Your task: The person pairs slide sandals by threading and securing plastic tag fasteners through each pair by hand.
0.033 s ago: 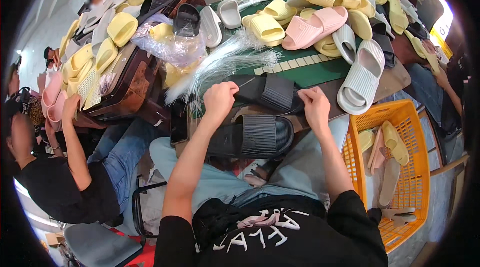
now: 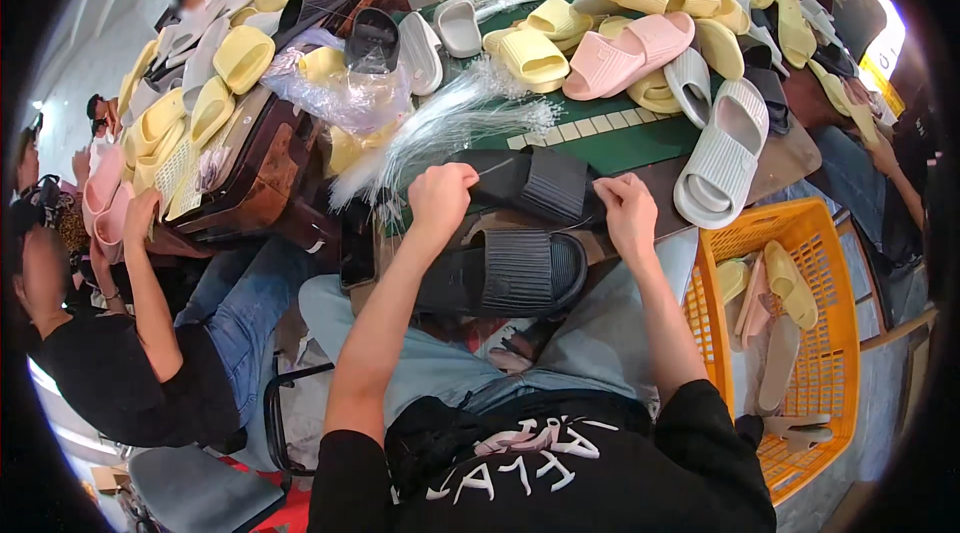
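Crowded worktable (image 2: 640, 138), slippers heaped. 2 black slides (image 2: 520, 268) sit at near edge, within reach. Left hand (image 2: 440, 198) fingers pinched on thin white tie (image 2: 497, 167); right hand (image 2: 625, 216) curled, steadying upper slide.

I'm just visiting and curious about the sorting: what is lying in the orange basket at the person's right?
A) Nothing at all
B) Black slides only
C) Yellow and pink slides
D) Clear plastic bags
C: the orange basket holds a few slides, yellow slides beside a pink one, while the black slides lie at the person's hands.
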`<action>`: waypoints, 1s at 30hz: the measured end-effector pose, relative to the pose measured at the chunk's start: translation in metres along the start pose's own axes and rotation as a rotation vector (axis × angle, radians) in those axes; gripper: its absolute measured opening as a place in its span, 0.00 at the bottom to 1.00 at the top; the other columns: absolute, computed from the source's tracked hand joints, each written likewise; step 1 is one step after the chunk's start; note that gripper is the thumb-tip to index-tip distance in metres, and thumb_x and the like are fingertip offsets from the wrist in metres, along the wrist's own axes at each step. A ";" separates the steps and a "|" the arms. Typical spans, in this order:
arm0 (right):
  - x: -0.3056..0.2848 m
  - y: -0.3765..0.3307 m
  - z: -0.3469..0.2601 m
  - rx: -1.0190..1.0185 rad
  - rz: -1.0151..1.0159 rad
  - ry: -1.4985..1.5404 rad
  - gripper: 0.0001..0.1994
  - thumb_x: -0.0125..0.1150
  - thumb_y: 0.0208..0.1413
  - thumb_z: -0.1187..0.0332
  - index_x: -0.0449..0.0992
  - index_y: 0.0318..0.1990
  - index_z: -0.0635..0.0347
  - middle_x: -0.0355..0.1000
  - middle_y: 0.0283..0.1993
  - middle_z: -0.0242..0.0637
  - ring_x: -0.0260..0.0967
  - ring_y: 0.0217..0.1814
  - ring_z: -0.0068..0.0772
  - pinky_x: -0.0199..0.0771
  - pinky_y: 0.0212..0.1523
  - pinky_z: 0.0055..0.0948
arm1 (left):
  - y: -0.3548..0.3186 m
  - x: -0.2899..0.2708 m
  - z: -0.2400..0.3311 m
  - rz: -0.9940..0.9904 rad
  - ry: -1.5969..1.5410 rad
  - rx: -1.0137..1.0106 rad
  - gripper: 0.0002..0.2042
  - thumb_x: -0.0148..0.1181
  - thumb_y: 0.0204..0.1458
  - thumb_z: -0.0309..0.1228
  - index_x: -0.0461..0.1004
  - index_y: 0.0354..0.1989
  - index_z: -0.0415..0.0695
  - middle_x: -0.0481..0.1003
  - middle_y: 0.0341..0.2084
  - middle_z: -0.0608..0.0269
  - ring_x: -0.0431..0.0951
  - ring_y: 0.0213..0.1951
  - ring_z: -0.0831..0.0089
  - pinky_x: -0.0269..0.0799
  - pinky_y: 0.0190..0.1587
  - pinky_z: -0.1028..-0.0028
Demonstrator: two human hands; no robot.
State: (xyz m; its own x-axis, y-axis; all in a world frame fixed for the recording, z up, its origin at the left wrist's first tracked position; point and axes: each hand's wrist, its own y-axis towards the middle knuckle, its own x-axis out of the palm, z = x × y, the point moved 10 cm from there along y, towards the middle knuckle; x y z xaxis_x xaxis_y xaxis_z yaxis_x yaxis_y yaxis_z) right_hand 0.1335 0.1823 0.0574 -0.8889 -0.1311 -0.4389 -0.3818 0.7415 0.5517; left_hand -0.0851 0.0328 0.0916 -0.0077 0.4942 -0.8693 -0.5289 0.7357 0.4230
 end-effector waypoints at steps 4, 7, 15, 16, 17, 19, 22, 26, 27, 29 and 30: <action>0.003 -0.001 -0.005 -0.122 0.002 -0.061 0.06 0.60 0.45 0.71 0.78 0.31 0.60 0.68 0.27 0.37 0.65 0.32 0.38 0.66 0.34 0.32 | 0.008 0.019 0.035 -0.095 -0.031 0.158 0.04 0.56 0.40 0.28 0.78 0.23 0.49 0.73 0.23 0.53 0.74 0.30 0.53 0.69 0.32 0.60; 0.014 -0.002 -0.013 -0.172 -0.068 -0.040 0.07 0.60 0.44 0.72 0.78 0.33 0.59 0.68 0.27 0.37 0.63 0.33 0.38 0.64 0.35 0.32 | 0.018 0.054 0.046 -0.261 -0.264 0.196 0.07 0.53 0.37 0.23 0.77 0.25 0.42 0.73 0.23 0.45 0.74 0.30 0.49 0.70 0.33 0.62; 0.015 0.002 -0.009 -0.150 -0.113 0.072 0.04 0.59 0.44 0.73 0.76 0.28 0.62 0.68 0.27 0.38 0.63 0.34 0.40 0.64 0.36 0.33 | 0.025 0.103 0.038 -0.473 -0.750 0.111 0.11 0.53 0.38 0.24 0.77 0.31 0.40 0.73 0.27 0.44 0.77 0.30 0.56 0.69 0.33 0.68; 0.014 0.001 -0.010 -0.156 -0.099 0.071 0.03 0.59 0.44 0.73 0.76 0.28 0.62 0.68 0.28 0.38 0.63 0.34 0.40 0.64 0.36 0.33 | 0.024 0.098 0.038 -0.449 -0.673 0.139 0.11 0.52 0.38 0.25 0.77 0.31 0.41 0.74 0.27 0.45 0.77 0.30 0.55 0.69 0.33 0.67; 0.017 -0.001 -0.012 -0.168 -0.091 0.078 0.03 0.59 0.44 0.73 0.75 0.27 0.62 0.68 0.28 0.39 0.63 0.35 0.41 0.64 0.37 0.33 | 0.021 0.088 0.038 -0.420 -0.589 0.157 0.10 0.52 0.39 0.26 0.77 0.30 0.42 0.74 0.27 0.45 0.76 0.30 0.55 0.69 0.33 0.67; 0.021 -0.004 -0.012 -0.132 -0.101 0.095 0.03 0.57 0.45 0.73 0.73 0.24 0.63 0.68 0.28 0.42 0.64 0.35 0.44 0.65 0.38 0.34 | 0.014 0.080 0.033 -0.357 -0.448 0.184 0.11 0.49 0.39 0.28 0.77 0.31 0.44 0.74 0.27 0.47 0.74 0.33 0.51 0.69 0.34 0.61; 0.011 -0.004 0.010 -0.032 -0.078 0.135 0.04 0.56 0.48 0.73 0.72 0.27 0.65 0.68 0.29 0.43 0.66 0.34 0.41 0.66 0.40 0.32 | -0.001 0.054 0.044 -0.266 -0.502 0.146 0.13 0.52 0.43 0.26 0.75 0.39 0.45 0.74 0.33 0.49 0.75 0.37 0.54 0.70 0.38 0.63; 0.009 -0.003 0.026 0.063 -0.093 0.256 0.05 0.55 0.52 0.74 0.72 0.32 0.68 0.69 0.29 0.34 0.64 0.34 0.22 0.65 0.38 0.22 | -0.036 0.024 0.041 -0.422 -0.757 0.259 0.31 0.41 0.39 0.13 0.59 0.58 0.42 0.72 0.44 0.48 0.73 0.47 0.60 0.67 0.48 0.70; 0.013 0.000 0.030 0.072 -0.136 0.251 0.06 0.53 0.53 0.74 0.72 0.32 0.68 0.69 0.30 0.35 0.64 0.35 0.22 0.64 0.40 0.21 | -0.045 0.015 0.041 -0.486 -0.790 0.308 0.33 0.41 0.39 0.12 0.55 0.60 0.42 0.71 0.46 0.49 0.70 0.51 0.61 0.64 0.51 0.71; 0.025 0.003 0.037 0.035 -0.179 0.259 0.07 0.52 0.54 0.72 0.72 0.34 0.68 0.69 0.32 0.34 0.64 0.37 0.23 0.63 0.43 0.21 | -0.063 0.023 0.036 -0.772 -1.112 0.279 0.40 0.47 0.36 0.10 0.45 0.64 0.41 0.53 0.62 0.55 0.52 0.62 0.68 0.50 0.61 0.72; 0.030 0.003 0.042 0.051 -0.169 0.305 0.07 0.52 0.55 0.71 0.72 0.34 0.68 0.70 0.33 0.34 0.64 0.37 0.23 0.62 0.43 0.21 | -0.070 0.019 0.039 -0.844 -1.203 0.319 0.43 0.51 0.35 0.11 0.41 0.64 0.40 0.46 0.64 0.56 0.45 0.64 0.70 0.44 0.63 0.72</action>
State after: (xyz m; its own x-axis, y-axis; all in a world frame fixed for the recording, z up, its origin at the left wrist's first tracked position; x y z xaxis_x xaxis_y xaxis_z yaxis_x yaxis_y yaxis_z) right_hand 0.1160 0.2087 0.0159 -0.8517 -0.4396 -0.2852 -0.5240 0.7233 0.4497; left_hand -0.0152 0.0088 0.0555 0.9623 -0.1561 -0.2228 0.1805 0.9791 0.0934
